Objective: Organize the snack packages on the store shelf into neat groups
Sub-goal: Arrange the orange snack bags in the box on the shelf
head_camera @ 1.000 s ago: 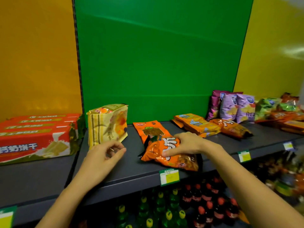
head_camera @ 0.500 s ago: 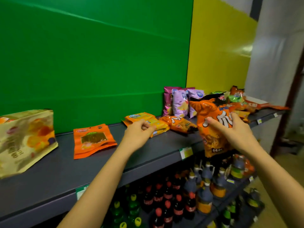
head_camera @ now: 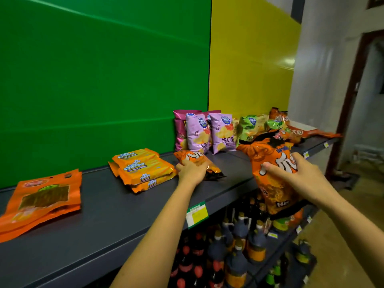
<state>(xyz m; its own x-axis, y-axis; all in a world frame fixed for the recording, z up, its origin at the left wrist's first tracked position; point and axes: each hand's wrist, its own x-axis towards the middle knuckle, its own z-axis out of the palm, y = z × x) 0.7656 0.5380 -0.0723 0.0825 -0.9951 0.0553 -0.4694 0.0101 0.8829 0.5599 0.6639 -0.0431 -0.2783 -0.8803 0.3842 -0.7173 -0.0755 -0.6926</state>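
Observation:
My right hand (head_camera: pixel 295 175) grips a large orange snack bag (head_camera: pixel 272 183), holding it upright in the air just off the front edge of the grey shelf (head_camera: pixel 108 206). My left hand (head_camera: pixel 192 171) closes over a second orange bag of the same kind (head_camera: pixel 195 160) that lies flat on the shelf. Left of it sits a stack of yellow-orange cheese cracker packs (head_camera: pixel 143 169). Flat orange pouches (head_camera: pixel 43 198) lie at the far left. Purple chip bags (head_camera: pixel 209 134) stand against the back, with green chip bags (head_camera: pixel 249 127) to their right.
More orange packs (head_camera: pixel 295 132) are piled at the shelf's far right end. Dark bottles (head_camera: pixel 234 246) fill the lower shelf. A green price tag (head_camera: pixel 197 214) hangs on the shelf edge. A green and yellow back panel rises behind the goods.
My view swung right along the shelf. My right hand lifted the orange bag off the shelf and carried it right. My left hand left the yellow bag, moved right and landed on the lying orange bag.

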